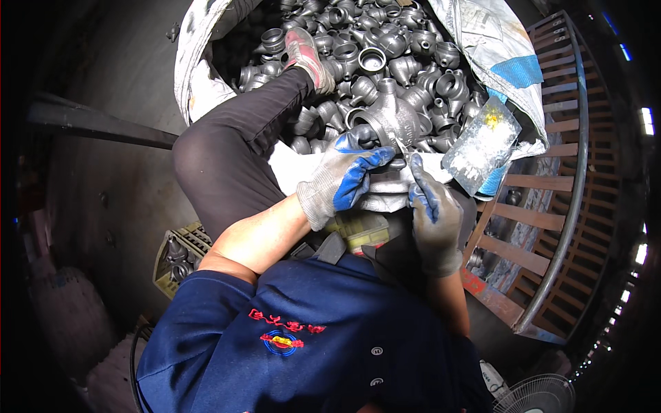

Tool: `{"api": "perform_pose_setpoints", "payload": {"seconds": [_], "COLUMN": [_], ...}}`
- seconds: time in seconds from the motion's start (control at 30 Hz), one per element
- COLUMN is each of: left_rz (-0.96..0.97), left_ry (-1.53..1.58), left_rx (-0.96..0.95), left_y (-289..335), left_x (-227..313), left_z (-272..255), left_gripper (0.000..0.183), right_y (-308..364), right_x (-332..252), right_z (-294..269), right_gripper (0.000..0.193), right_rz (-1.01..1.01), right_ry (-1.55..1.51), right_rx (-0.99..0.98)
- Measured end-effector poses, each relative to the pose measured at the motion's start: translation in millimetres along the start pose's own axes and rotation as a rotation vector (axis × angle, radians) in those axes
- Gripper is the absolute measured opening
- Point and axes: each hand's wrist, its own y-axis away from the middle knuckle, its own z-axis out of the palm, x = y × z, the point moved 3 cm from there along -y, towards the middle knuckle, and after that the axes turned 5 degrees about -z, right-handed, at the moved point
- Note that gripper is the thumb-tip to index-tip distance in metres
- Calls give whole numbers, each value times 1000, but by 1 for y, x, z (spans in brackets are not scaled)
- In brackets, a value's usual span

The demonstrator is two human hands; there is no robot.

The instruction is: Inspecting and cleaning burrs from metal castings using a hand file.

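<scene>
My left hand, in a grey glove with blue-coated fingers, is closed round the lower rim of a large grey metal casting. That casting has a round body, a threaded neck pointing away from me and an open ring at its left. My right hand, gloved alike, grips a thin, pale, pointed tool whose tip reaches the casting's near side. Most of the tool is hidden by the fingers, so its exact kind does not show.
A white bulk sack full of similar castings lies ahead, my shoe resting on them. A scuffed metal plate lies on its right edge. Right of it is a slatted rack; a yellow crate holds castings at left; a fan is lower right.
</scene>
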Motion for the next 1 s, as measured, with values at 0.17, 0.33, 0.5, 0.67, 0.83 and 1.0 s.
{"api": "perform_pose_setpoints", "payload": {"seconds": [0.17, 0.33, 0.5, 0.67, 0.83, 1.0], "left_rz": [-2, -82, -108, -93, 74, 115], "left_ry": [-40, -59, -33, 49, -164, -295], "left_rx": [-24, 2, -49, -202, -184, -154], "left_y": [-1, 2, -7, -12, -13, -9], "left_x": [1, 1, -5, -18, -20, -13], "left_z": [-3, -2, -7, -13, -12, -2], "left_gripper": [23, 26, 33, 34, 27, 28], "right_y": [-4, -6, -12, -30, -34, -33], "right_x": [2, 2, 0, -2, 8, 7], "right_z": [3, 5, 4, 12, 18, 21], "right_gripper": [37, 37, 47, 58, 60, 59], "right_rz": [185, 117, 291, 194, -28, 252], "right_ry": [-421, -451, -696, -571, -268, -500], "right_rx": [34, -89, 98, 253, 285, 283]}}
